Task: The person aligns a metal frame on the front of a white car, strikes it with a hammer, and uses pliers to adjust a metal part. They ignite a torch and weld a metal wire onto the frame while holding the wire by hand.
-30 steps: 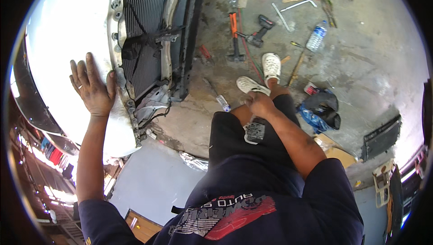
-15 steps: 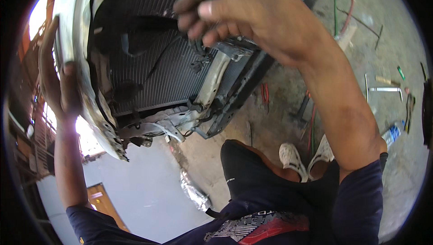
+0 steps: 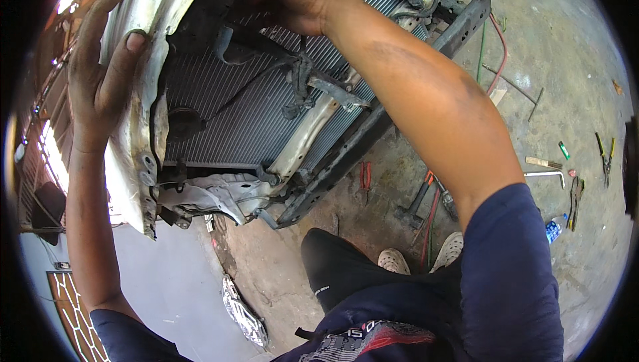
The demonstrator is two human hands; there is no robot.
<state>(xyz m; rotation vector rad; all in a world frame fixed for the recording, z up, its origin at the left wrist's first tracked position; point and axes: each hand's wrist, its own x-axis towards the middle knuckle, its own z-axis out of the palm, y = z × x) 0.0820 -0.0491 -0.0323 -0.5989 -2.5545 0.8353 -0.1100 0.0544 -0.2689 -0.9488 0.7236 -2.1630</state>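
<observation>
My left hand (image 3: 103,72) lies against the outer side of a white car hood (image 3: 143,49), its fingers stretched out and the thumb apart near the bent edge. My right hand (image 3: 293,2) reaches beneath the hood, in front of the finned radiator (image 3: 246,122); its fingers are lost in dark shadow, so their grip does not show. Below that wrist hang a dark hood latch bracket with cable (image 3: 303,75) and a loose metal strip (image 3: 339,92). A pale metal upright (image 3: 306,135) runs down the radiator's front toward a black crossbar (image 3: 339,162).
On the concrete floor lie red-handled pliers (image 3: 365,179), a hammer (image 3: 414,205), red and green hoses (image 3: 500,62), a cross-shaped wrench (image 3: 532,102), more pliers (image 3: 606,159), a brush (image 3: 542,162) and a plastic bottle (image 3: 556,229). A silvery lamp-like part (image 3: 243,312) rests below the car's front.
My right hand has gone from in front of the radiator to deeper under the hood. My left hand's fingers have spread, and the view has shifted.
</observation>
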